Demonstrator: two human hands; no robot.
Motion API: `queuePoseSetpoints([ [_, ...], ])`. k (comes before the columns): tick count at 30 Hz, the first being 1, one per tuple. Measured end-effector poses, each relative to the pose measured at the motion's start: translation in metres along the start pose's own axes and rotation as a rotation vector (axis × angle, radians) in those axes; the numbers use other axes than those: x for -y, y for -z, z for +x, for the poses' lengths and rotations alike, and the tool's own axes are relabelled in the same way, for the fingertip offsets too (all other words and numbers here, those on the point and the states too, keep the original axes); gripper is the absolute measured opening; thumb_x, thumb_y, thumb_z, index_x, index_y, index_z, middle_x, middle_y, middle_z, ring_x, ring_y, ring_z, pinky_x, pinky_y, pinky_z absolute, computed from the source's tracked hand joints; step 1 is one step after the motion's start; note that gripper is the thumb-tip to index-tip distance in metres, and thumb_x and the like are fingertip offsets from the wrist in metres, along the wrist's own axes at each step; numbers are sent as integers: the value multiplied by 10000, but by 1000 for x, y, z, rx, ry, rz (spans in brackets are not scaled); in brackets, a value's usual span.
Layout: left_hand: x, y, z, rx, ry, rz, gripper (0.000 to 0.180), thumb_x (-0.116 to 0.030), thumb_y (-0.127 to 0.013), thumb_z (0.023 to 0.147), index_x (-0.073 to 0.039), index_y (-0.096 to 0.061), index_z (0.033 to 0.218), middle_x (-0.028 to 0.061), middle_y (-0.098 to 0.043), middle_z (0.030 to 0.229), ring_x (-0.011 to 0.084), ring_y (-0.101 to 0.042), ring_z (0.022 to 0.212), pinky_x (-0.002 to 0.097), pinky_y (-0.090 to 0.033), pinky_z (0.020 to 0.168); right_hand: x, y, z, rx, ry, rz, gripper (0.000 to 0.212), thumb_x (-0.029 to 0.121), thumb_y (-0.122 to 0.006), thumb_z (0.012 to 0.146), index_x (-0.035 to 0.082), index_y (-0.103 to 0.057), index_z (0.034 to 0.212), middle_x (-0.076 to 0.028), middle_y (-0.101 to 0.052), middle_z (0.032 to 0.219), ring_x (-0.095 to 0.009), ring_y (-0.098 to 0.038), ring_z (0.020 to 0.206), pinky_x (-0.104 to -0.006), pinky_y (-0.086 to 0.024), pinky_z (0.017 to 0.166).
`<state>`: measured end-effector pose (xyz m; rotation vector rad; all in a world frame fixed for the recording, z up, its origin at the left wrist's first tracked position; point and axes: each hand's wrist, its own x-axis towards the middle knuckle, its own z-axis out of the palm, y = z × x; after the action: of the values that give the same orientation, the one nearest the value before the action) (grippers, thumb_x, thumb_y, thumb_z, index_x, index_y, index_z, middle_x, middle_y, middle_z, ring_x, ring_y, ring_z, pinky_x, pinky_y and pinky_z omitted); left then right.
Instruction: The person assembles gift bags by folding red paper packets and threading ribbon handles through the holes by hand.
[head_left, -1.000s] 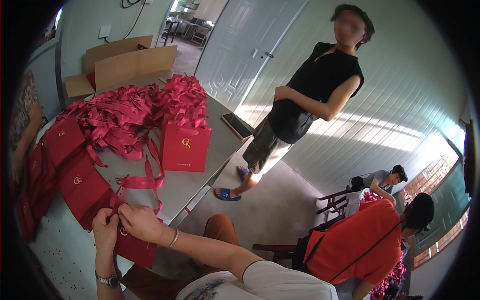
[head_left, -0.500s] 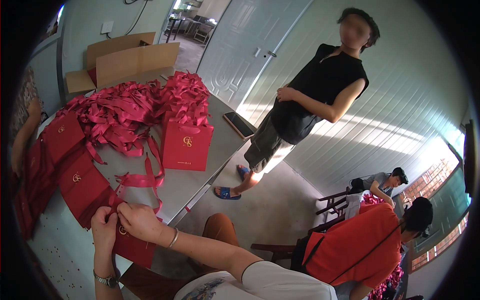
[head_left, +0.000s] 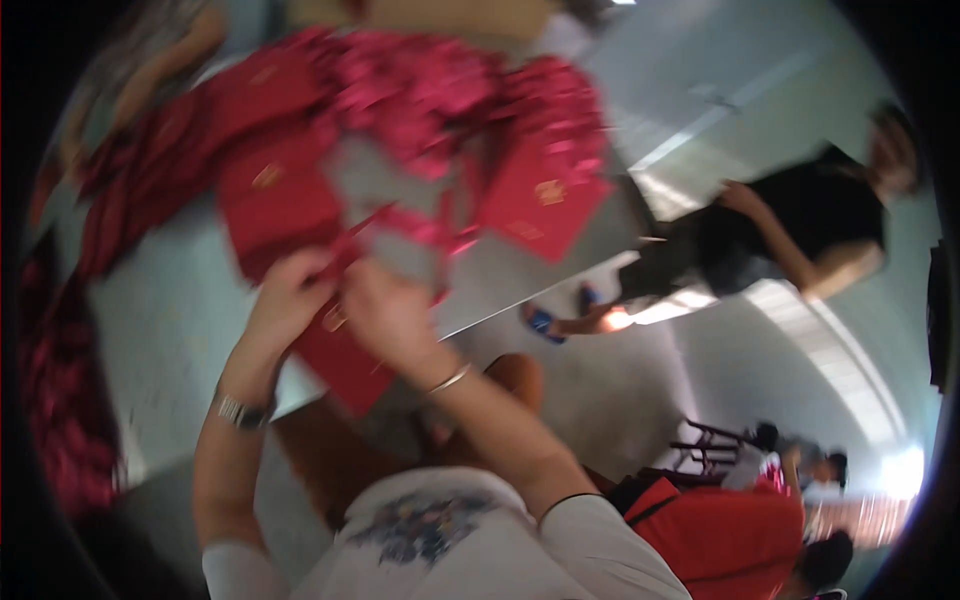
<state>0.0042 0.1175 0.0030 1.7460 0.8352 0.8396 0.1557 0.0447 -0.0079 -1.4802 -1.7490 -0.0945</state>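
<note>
A small red paper gift bag point(head_left: 345, 370) with a gold emblem hangs at the table's near edge, below my two hands. My left hand point(head_left: 290, 297) is closed at the bag's top edge. Close beside it my right hand point(head_left: 390, 318) is also closed, at the pink-red ribbon point(head_left: 352, 240) that rises from between the hands. Motion blur and my own fingers hide the exact grip. Just beyond lies a stack of red bags point(head_left: 275, 205). A red bag point(head_left: 540, 205) with ribbons on top lies further right.
A large heap of ribbons point(head_left: 410, 90) covers the far part of the grey table point(head_left: 160, 320). More red bags point(head_left: 180, 140) lie at the left, near another person's arm point(head_left: 165, 75). A person in black point(head_left: 795, 225) stands at the right; someone in red point(head_left: 725, 530) sits behind.
My view has swung, so the table and bags sit further right and higher, and the picture is blurred. Both hands stay together at the same bag's top.
</note>
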Motion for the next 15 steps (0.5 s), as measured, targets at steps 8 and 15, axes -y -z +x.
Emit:
queuePoseSetpoints([
  [8,-7,9,-4,33,136,68,202,-81,-654,785,14,-672,962,171,-678,907,297,-659,874,376,-500,767,6,0,2,-11,-96,121,91,65,-686,797,61,-617,856,-130,-629,727,-313,-624,610,-402,-505,552],
  [15,-11,9,-5,26,219,-3,218,-49,-657,790,28,-681,992,176,-695,929,271,-672,866,357,-503,766,11,2,6,16,-117,154,83,47,-685,807,49,-613,849,-105,-632,715,-263,-624,581,-353,-509,544],
])
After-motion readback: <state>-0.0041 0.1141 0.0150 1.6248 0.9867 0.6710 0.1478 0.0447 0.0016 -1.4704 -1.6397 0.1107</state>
